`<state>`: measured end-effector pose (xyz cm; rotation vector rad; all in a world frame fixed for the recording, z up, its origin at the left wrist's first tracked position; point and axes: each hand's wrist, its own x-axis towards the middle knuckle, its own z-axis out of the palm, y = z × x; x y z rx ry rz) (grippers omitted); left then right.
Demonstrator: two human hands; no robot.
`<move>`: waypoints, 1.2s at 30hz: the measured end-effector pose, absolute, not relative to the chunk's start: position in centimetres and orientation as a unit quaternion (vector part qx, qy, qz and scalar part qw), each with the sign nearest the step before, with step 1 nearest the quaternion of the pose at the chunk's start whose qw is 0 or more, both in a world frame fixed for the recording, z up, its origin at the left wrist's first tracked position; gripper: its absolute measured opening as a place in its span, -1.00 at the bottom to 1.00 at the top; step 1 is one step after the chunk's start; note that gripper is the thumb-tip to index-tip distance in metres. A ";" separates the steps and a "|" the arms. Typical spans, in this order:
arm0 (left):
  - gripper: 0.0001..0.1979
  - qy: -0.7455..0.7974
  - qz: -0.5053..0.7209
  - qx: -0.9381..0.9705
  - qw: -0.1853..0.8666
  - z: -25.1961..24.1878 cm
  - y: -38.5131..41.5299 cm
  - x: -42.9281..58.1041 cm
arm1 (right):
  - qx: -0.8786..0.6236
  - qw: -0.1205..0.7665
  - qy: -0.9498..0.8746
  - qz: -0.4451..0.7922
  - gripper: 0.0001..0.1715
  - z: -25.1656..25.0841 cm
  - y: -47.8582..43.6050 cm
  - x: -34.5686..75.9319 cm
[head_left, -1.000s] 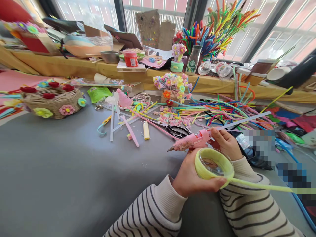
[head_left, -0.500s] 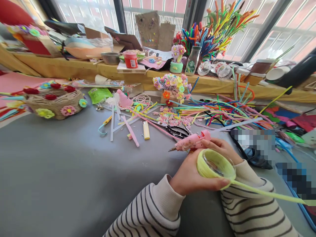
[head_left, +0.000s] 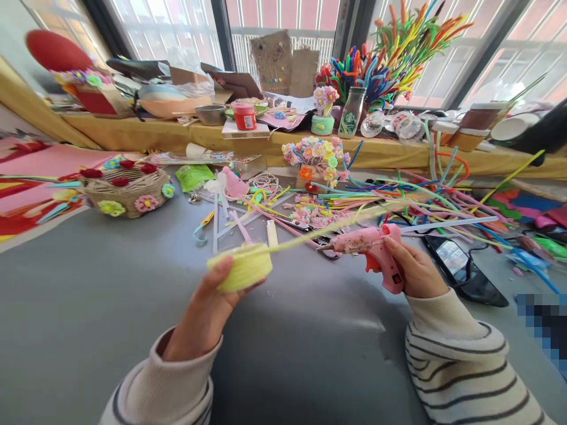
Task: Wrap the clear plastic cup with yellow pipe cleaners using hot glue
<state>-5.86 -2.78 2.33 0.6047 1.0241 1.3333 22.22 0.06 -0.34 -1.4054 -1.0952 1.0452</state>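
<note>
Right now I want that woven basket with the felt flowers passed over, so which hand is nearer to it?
Left. The left hand, holding the yellow-wrapped ring, is below and right of the basket. The right hand, gripping the pink glue gun, is much farther right.

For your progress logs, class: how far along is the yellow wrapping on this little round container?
Done: the container side already looks covered in yellow pipe cleaner coils. In hand: the left hand holds it up by its side, while the right hand grips the pink glue gun, nozzle pointing toward it. Left: a long loose tail of pipe cleaner trails off unwound, so it seems unfinished; whether the end is glued cannot be told.
</note>
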 end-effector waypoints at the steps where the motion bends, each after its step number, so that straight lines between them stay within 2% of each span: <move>1: -0.75 0.448 0.592 0.246 0.624 2.2 -2.0 -5.7 | -0.584 0.522 -0.435 0.444 -0.41 -0.1 -0.1 22.1; 3: -0.80 0.441 0.581 0.229 0.644 1.8 -0.7 -4.8 | -0.579 0.538 -0.394 0.468 -0.46 0.1 -0.3 22.0; 6: -0.78 0.437 0.554 0.235 0.669 1.4 0.7 -3.3 | -0.570 0.553 -0.383 0.472 -0.48 0.1 -0.4 22.2; 12: -0.74 0.441 0.586 0.267 0.625 1.2 2.1 -3.2 | -0.546 0.569 -0.380 0.483 -0.53 0.1 -0.2 23.1; 14: -0.71 0.470 0.557 0.279 0.626 0.9 2.0 -3.0 | -0.538 0.565 -0.372 0.502 -0.52 0.2 -0.1 23.4; 18: -0.64 0.478 0.503 0.284 0.661 0.4 1.3 -1.4 | -0.522 0.556 -0.374 0.527 -0.50 0.4 0.2 23.8; 26: -0.62 0.435 0.435 0.262 0.744 0.9 0.1 1.1 | -0.517 0.545 -0.423 0.506 -0.45 0.4 0.3 24.4; 36: -0.52 0.363 0.387 0.166 0.831 1.4 -1.0 1.9 | -0.513 0.607 -0.373 0.479 -0.53 1.4 -0.3 22.8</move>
